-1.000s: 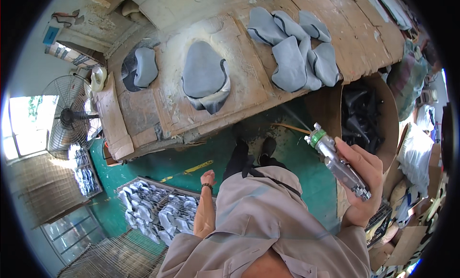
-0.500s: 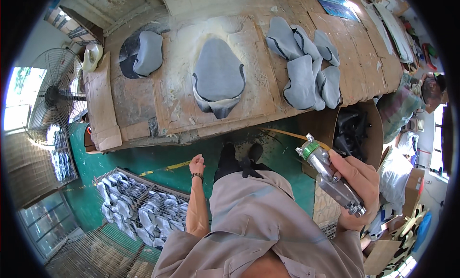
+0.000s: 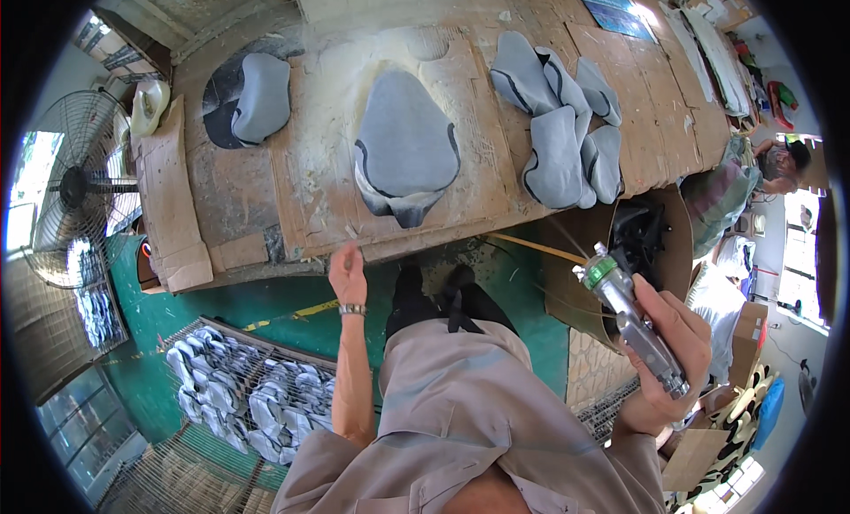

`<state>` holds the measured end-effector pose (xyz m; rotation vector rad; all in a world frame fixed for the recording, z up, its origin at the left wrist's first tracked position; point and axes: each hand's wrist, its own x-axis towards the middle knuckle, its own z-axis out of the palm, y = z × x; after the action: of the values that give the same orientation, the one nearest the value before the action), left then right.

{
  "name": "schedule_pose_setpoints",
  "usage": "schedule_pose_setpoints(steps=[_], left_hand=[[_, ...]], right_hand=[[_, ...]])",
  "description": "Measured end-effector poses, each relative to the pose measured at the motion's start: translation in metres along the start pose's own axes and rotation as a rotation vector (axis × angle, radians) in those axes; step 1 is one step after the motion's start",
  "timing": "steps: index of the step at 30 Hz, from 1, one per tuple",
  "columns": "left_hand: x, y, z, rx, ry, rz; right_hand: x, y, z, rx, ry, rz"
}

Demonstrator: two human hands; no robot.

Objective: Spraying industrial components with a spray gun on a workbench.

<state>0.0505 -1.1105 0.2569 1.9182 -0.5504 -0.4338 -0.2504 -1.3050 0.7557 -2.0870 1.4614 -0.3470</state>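
Observation:
My right hand grips a silver spray gun with a green ring near its nozzle; the nozzle points up and left. A thin pale streak runs from the nozzle toward the table edge. My left hand, with a bracelet at the wrist, is at the table's front edge, its fingers loosely curled with nothing visible in them. Beyond it, a large grey saddle-shaped cover with a black edge lies on the cardboard-covered table, amid pale overspray. To its right several similar grey covers overlap in a pile.
Another grey cover lies on a black piece at the left. A standing fan is beside the table. Below it a wire rack bears many grey pieces. An open carton holds black pieces. Another person is far right.
My left hand has moved up and left toward the table's edge. My right hand with the spray gun has shifted slightly right. The view has shifted a little.

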Motion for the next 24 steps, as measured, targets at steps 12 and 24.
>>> schedule_pose_setpoints(steps=[12, 24], left_hand=[[0.007, 0.069, -0.016, -0.271, 0.1, -0.075], [0.036, 0.161, 0.028, -0.03, 0.152, 0.216]], right_hand=[[-0.039, 0.057, -0.029, 0.124, -0.011, -0.116], [-0.061, 0.142, -0.054, 0.199, -0.162, -0.517]])
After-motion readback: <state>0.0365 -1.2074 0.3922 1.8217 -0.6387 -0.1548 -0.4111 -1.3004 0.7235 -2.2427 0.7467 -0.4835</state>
